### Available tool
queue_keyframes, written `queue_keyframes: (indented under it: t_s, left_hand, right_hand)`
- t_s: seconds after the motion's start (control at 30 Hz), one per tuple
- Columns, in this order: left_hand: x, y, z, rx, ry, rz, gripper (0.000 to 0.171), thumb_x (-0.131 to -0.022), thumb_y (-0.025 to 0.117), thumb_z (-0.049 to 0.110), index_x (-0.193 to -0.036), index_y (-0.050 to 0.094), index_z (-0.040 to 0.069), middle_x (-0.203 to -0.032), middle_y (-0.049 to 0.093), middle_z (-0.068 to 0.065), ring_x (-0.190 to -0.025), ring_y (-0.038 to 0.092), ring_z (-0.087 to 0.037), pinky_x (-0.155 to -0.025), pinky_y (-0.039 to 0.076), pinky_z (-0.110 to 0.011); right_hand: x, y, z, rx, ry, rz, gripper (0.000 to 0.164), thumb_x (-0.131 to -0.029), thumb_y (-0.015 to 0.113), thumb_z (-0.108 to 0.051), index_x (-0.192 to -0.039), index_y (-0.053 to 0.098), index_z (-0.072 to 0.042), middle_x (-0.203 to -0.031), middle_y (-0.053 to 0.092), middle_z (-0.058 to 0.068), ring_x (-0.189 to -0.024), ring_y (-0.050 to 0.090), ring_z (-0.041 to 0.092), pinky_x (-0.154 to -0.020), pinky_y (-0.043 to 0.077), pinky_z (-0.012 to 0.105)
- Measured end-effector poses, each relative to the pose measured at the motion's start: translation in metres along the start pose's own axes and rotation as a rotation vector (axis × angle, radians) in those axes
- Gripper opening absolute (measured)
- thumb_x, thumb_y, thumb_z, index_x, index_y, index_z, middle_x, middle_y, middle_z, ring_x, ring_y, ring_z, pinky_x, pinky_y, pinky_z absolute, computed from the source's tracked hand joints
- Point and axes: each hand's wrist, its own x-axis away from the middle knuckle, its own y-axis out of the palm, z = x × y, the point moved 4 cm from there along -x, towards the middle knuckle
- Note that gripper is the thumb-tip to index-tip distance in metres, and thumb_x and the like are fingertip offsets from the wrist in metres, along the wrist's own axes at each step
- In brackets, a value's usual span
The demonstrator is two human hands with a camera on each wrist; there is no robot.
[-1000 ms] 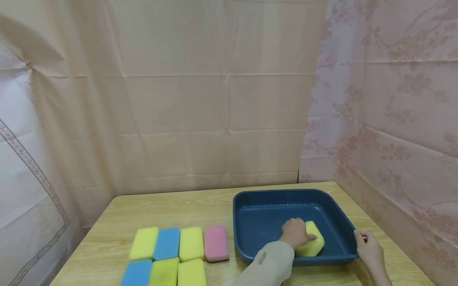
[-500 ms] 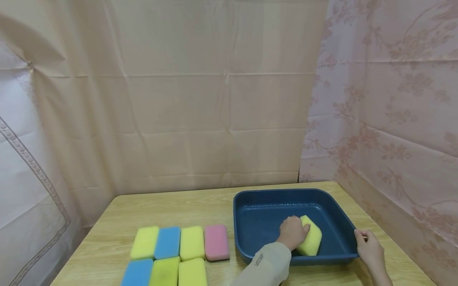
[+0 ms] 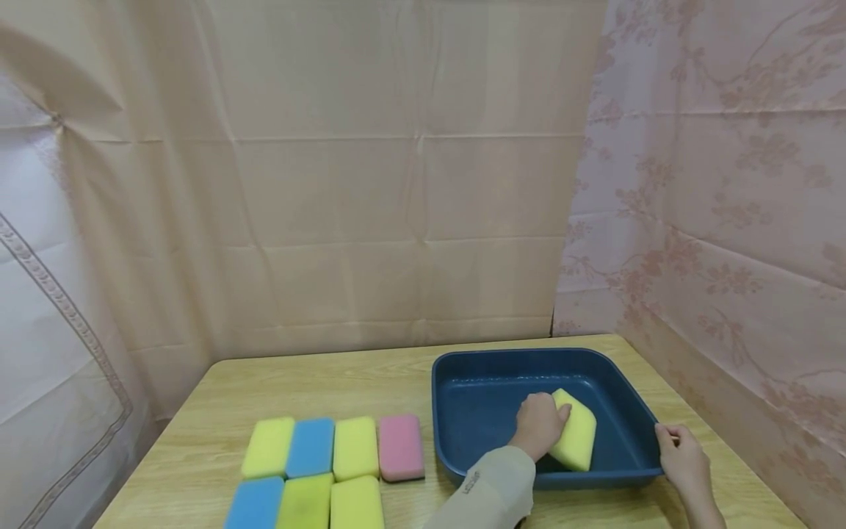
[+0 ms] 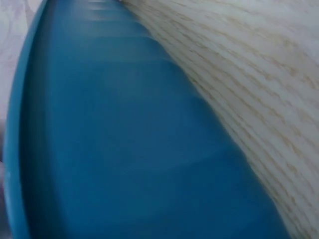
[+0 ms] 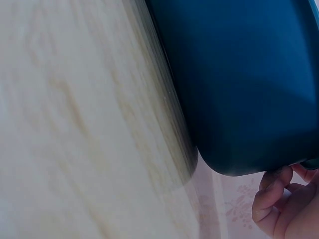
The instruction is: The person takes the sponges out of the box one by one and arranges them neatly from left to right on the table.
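Inside a dark blue rectangular basin (image 3: 489,411), my left hand (image 3: 540,426) grips a yellow sponge (image 3: 576,435) by its left side, thumb over the near face. The sponge leans at a tilt, and the fingers on its far side are hidden. At the basin's front right corner, my right hand (image 3: 684,459) pinches the rim between thumb and fingers. In the right wrist view, the curled fingers (image 5: 271,199) of that hand meet the basin's edge. Only the basin's outer wall (image 4: 124,124) and the tabletop fill the left wrist view; the hand is out of sight there.
Left of the basin, several sponges lie in two rows on the wooden table (image 3: 317,382): a pink sponge (image 3: 401,447), a blue sponge (image 3: 311,447) and a yellow sponge (image 3: 355,448) among them. Cloth curtains (image 3: 396,220) hang behind and at both sides.
My left hand has shifted slightly left and farther back, drawing the yellow sponge with it and turning it to a steeper slant. The right hand stays on the basin's corner.
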Motion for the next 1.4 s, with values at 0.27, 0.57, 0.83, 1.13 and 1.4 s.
queue_keyframes:
  t_s: [0.27, 0.57, 0.83, 1.13, 1.4]
  left_hand:
    - [0.006, -0.013, -0.004, 0.128, -0.039, -0.003, 0.034, -0.085, 0.059, 0.034, -0.063, 0.054, 0.008, -0.052, 0.044, 0.001, -0.041, 0.043, -0.008, -0.038, 0.037, -0.02]
    - [0.009, -0.018, -0.013, 0.179, -0.039, 0.02, 0.034, -0.085, 0.059, 0.032, -0.062, 0.053, 0.007, -0.052, 0.044, 0.001, -0.041, 0.043, -0.008, -0.038, 0.037, -0.02]
    - [0.012, -0.023, -0.019, 0.255, -0.088, 0.036, 0.035, -0.085, 0.059, 0.033, -0.062, 0.053, 0.007, -0.05, 0.044, 0.0, -0.04, 0.043, -0.009, -0.039, 0.038, -0.021]
    - [0.021, -0.033, -0.023, 0.384, -0.101, 0.033, 0.032, -0.085, 0.06, 0.03, -0.067, 0.052, 0.006, -0.053, 0.045, -0.001, -0.042, 0.045, -0.01, -0.04, 0.04, -0.023]
    - [0.023, -0.034, -0.035, 0.444, -0.122, 0.055, 0.032, -0.084, 0.06, 0.031, -0.068, 0.051, 0.006, -0.054, 0.046, -0.001, -0.043, 0.046, -0.01, -0.04, 0.04, -0.023]
  right_hand:
    - [-0.001, 0.001, 0.001, 0.003, 0.003, -0.008, 0.038, -0.096, 0.035, -0.023, -0.107, 0.046, 0.011, -0.1, 0.049, 0.035, -0.091, 0.047, 0.046, -0.075, 0.036, 0.053]
    - [0.0, 0.0, 0.0, 0.003, 0.0, -0.002, 0.037, -0.096, 0.035, -0.022, -0.106, 0.046, 0.012, -0.101, 0.049, 0.035, -0.091, 0.047, 0.047, -0.075, 0.036, 0.053]
    - [0.001, 0.0, -0.001, -0.001, 0.008, 0.004, 0.037, -0.095, 0.035, -0.022, -0.106, 0.046, 0.011, -0.102, 0.048, 0.035, -0.092, 0.046, 0.047, -0.077, 0.035, 0.053]
    - [0.0, -0.001, -0.003, 0.019, 0.0, -0.014, 0.038, -0.096, 0.035, -0.022, -0.107, 0.046, 0.012, -0.1, 0.05, 0.035, -0.088, 0.049, 0.045, -0.069, 0.038, 0.047]
    - [0.001, -0.001, -0.003, 0.02, 0.01, -0.018, 0.037, -0.096, 0.035, -0.022, -0.106, 0.046, 0.012, -0.1, 0.049, 0.035, -0.087, 0.05, 0.044, -0.066, 0.039, 0.043]
